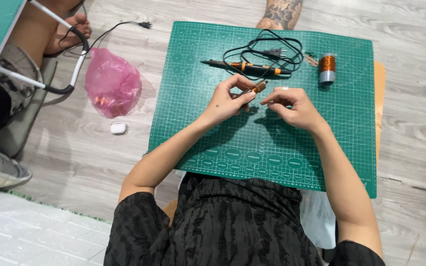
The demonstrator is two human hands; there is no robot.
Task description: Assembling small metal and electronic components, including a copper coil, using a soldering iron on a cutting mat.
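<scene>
A green cutting mat (213,128) covers the floor (a soldering iron (245,65) lies at its far side). Above it, the left hand (228,101) pinches a small copper coil (259,87); the right hand (292,106) has its fingers curled just beside.

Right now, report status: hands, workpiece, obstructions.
Left hand pinching small copper coil. Right hand beside it, fingers curled. Soldering iron and wire spool lie beyond.
</scene>
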